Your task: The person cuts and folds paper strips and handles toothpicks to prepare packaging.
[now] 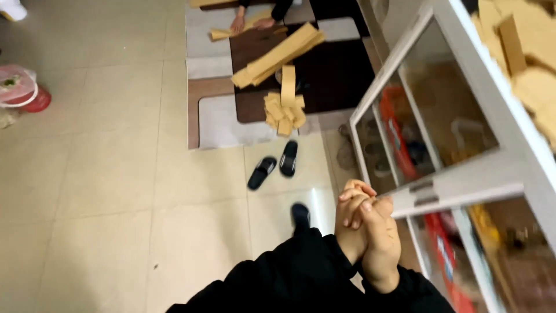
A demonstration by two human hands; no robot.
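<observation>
**A:** Cardboard strips [278,55] lay well away from the person's own hands in the head view, in a long heap on the dark rug [339,75], with a smaller pile of short pieces [284,110] nearer the rug's edge.

**B:** And the hands?

**A:** The left hand [350,223] and right hand [382,243] were clasped together, fingers interlaced and closed on each other, holding nothing, just beside the glass cabinet [463,191].

**B:** So how far along did it look?

**A:** Partway, I'd judge. 2 piles were already stacked, more pieces sat on the cabinet top [530,64], and another person's hands [252,24] rested on a strip at the far end. 2 black slippers [275,165] lay on the tile floor [104,191].
</observation>
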